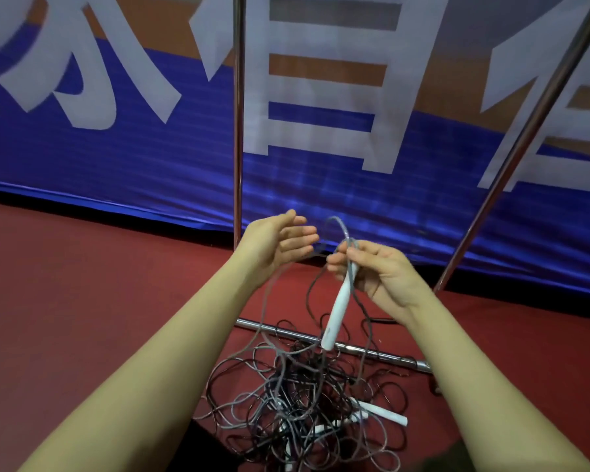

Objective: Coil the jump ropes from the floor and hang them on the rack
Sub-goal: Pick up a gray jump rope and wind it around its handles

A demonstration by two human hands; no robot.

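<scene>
A blue banner with white characters [150, 155] backs the chrome tube rack [238, 131]. A tangled pile of thin grey and black jump ropes [297, 403] lies on the red floor [82, 301]. The right hand [372, 270] pinches 1 white plastic handle [338, 308]; the left hand [280, 243] is relaxed, fingers straight.

Both bare arms reached forward and came close together at the hands. The left hand [280, 243] was held up with its palm turned toward the other hand, fingers straight and a little spread, gripping nothing. The right hand [372, 270] sat just beside it, a bit lower, with its thumb and fingers curled and pinched around the top of a white handle [338, 308].
</scene>
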